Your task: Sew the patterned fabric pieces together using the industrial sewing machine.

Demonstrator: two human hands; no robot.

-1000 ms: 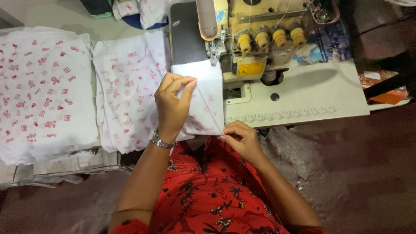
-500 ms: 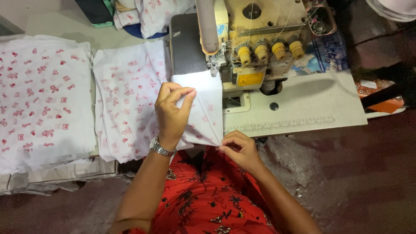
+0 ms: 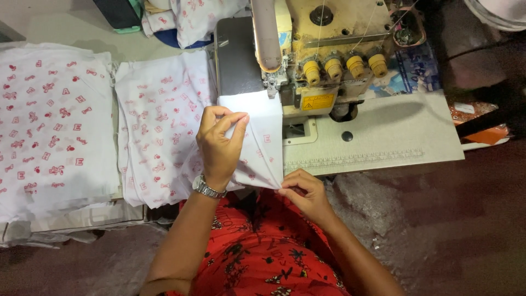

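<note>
White printed fabric piece (image 3: 257, 148) lies stretched from the table's near edge up to the sewing machine (image 3: 323, 60). Nearest, the right hand (image 3: 304, 192) pinches its lower corner between thumb and fingertips at the table (image 3: 383, 142) edge. Further in, the left hand (image 3: 219, 145) pinches a fold of the cloth, fingers pressed together. Left lie stacks of printed fabric (image 3: 159, 126); bare tabletop opens to the right. Since half a second ago, both hands have barely shifted.
</note>
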